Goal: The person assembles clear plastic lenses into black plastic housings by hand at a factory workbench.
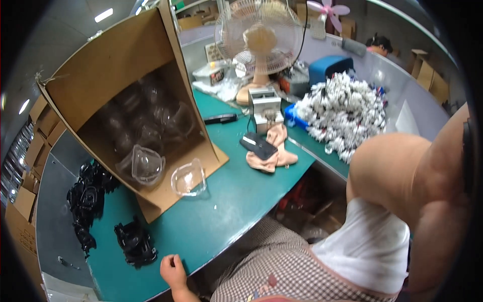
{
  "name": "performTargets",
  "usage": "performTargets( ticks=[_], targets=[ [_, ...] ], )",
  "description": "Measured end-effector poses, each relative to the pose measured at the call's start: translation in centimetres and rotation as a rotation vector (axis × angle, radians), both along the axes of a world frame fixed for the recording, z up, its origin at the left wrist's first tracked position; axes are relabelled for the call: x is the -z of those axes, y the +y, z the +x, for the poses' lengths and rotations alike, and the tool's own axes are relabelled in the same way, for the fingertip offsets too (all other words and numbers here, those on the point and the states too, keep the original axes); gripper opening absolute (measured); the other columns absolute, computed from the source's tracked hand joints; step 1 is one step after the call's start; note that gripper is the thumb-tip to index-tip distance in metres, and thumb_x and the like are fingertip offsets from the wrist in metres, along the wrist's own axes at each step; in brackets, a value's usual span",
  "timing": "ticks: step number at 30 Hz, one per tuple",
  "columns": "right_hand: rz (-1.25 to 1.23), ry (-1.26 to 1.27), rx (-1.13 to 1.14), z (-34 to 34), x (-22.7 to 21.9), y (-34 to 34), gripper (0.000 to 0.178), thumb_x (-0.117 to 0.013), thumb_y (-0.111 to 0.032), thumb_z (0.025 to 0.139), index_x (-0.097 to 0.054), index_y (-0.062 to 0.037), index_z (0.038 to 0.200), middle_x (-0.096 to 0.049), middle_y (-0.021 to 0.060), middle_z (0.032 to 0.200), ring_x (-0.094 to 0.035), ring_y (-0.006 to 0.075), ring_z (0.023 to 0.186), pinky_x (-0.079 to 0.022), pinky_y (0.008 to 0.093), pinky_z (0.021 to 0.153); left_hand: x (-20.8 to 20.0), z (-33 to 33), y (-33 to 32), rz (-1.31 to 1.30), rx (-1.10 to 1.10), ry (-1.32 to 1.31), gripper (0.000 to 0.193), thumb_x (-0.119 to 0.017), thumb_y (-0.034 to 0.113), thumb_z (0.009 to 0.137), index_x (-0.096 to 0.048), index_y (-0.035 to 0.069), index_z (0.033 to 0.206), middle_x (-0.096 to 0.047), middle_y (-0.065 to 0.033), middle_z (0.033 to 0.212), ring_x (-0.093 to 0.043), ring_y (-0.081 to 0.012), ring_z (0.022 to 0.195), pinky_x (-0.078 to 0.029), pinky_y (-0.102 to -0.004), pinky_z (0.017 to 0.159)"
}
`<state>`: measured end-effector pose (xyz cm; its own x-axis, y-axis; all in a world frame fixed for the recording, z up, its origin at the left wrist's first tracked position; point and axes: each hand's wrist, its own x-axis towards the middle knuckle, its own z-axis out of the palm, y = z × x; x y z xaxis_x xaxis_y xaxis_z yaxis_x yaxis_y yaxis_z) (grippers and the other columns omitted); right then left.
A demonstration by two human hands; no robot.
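Observation:
My left hand (174,272) rests at the near edge of the green table, its fingers curled in with nothing visible in them. Just beyond it lies a black moulded plastic part (135,243). More black plastic parts (90,199) are heaped against the grey side wall. A large cardboard box (108,65) lies on its side, its opening toward me, with several clear plastic shells (147,165) inside. One clear shell (189,179) sits on the box's flap. My right arm (390,161) is raised and bent at the right; its hand is outside the picture.
A fan (260,40) stands at the back beside a small grey metal device (266,108). In front lie a black phone-like object (258,146) and beige cloth (282,155). White fluffy pieces (347,108) overflow a blue tray (296,117). Another person (381,44) is beyond the partition.

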<state>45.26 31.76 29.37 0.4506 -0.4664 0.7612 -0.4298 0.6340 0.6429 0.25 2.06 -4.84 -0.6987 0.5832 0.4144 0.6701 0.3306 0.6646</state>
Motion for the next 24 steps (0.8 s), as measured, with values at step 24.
performTargets(
  ticks=[24],
  targets=[
    [0.342, -0.07, 0.245, 5.4, -5.3, 1.0, 0.047, -0.05, -0.041, 0.099, -0.044, -0.0171, 0.138, -0.054, 0.0216, 0.127, -0.054, 0.0306, 0.114, -0.038, 0.0467, 0.101, -3.0, 0.7, -1.6, -0.297, -0.08, 0.06, 0.02, -0.066, 0.025, 0.089, -0.068, 0.005, 0.093, -0.066, -0.0188, 0.092, -0.061, -0.0399, 0.086, -0.05, -0.045, 0.076]
  ],
)
